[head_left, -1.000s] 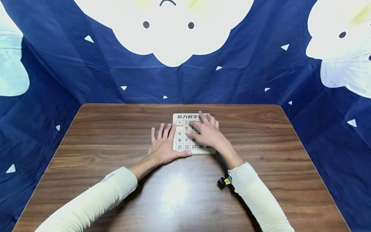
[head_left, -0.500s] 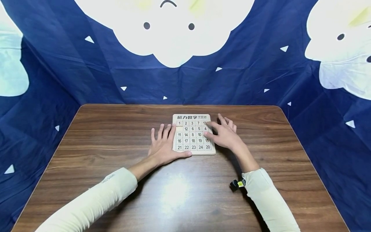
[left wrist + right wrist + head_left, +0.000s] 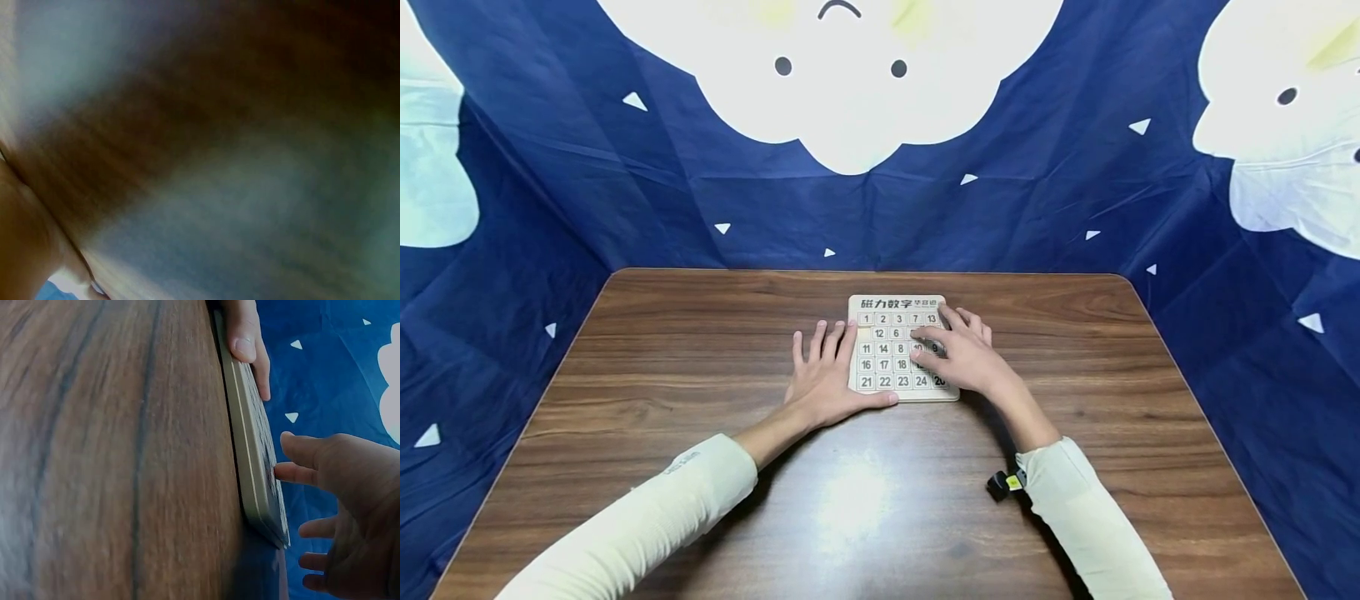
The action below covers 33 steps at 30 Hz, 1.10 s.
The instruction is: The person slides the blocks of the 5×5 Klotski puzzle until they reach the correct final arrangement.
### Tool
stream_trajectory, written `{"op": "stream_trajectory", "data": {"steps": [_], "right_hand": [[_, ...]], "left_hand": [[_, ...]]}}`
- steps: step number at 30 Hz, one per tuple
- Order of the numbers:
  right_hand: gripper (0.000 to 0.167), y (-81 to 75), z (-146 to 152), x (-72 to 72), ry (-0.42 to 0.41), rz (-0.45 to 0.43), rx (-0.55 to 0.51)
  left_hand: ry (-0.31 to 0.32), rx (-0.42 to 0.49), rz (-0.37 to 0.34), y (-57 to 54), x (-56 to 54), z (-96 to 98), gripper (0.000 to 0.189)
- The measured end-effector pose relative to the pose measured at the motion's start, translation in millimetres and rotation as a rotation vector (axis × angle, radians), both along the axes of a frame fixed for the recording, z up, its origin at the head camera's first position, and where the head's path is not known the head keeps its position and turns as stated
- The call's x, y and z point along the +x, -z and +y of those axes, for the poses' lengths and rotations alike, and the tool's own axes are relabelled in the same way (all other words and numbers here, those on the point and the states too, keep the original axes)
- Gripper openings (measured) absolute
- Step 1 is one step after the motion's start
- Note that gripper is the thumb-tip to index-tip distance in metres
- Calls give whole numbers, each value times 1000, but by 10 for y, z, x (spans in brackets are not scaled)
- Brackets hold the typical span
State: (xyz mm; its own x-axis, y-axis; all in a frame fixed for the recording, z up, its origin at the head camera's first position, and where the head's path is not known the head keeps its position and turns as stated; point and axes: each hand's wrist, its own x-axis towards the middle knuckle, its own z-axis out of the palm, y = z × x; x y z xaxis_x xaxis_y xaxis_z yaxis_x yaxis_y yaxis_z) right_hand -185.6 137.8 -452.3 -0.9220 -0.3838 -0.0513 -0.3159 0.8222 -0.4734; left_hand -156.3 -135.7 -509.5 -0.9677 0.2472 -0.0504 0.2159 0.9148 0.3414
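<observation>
A pale number sliding puzzle (image 3: 901, 394) lies flat on the table, with several numbered tiles in rows. In its second row, a gap (image 3: 863, 333) shows at the left end, beside the 12 tile (image 3: 879, 333). My left hand (image 3: 823, 385) rests spread along the left edge, its thumb on the bottom edge. My right hand (image 3: 967, 357) reaches over the right side; the index fingertip (image 3: 279, 472) touches the tile face, while the thumb (image 3: 289, 440) stays apart from it. This hand covers some tiles on the right. The left wrist view is mostly blurred wood.
The brown wooden table (image 3: 662, 350) spreads round the puzzle. Behind it and at both sides hangs a blue cloth (image 3: 925, 225) with white clouds and triangles. A small black device (image 3: 997, 485) sits at the right wrist.
My right hand moved right off the middle of the puzzle, then back left over the second row. The 12 and 6 tiles have shifted slightly left. The left hand stayed put.
</observation>
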Motion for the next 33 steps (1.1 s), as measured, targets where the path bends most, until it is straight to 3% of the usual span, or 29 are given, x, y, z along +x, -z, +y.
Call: {"op": "stream_trajectory", "data": {"steps": [9,17,26,33], "right_hand": [[54,8,-106,-27,-70,-7,19],[44,-56,148,-23,75,23,-3],[47,-21,96,-37,8,-12,-17],[58,-15,139,-92,80,-11,-8]], "left_hand": [[-4,3,5,7,-15,-8,151],[3,9,8,17,-6,3,151],[-1,6,8,4,-6,1,152],[-2,7,19,17,-7,7,152]]}}
